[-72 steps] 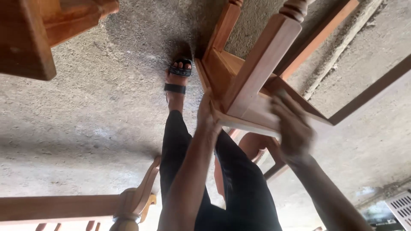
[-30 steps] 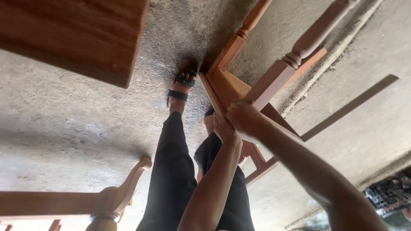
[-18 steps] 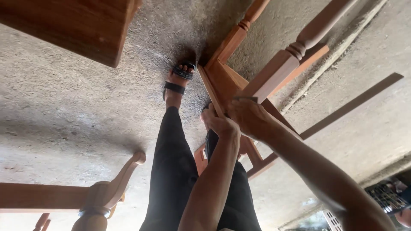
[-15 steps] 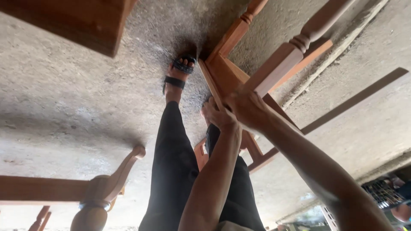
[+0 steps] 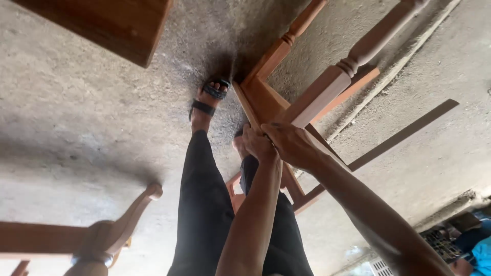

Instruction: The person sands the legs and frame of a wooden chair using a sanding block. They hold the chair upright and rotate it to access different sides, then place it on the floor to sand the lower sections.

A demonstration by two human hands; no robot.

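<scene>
While both arms reach to frame centre, left hand (image 5: 259, 144) and right hand (image 5: 292, 144) clasp the wooden frame (image 5: 266, 99) below its turned leg (image 5: 353, 61).

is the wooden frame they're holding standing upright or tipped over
Tipped: the wooden frame has its turned legs pointing sideways and up.

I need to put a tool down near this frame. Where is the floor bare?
Bare concrete floor lies left of the sandalled foot, between the wooden panel above and the curved leg below. Another patch lies right of the dark strip. Around both hands, left hand and right hand, on the wooden frame, it is crowded.
</scene>
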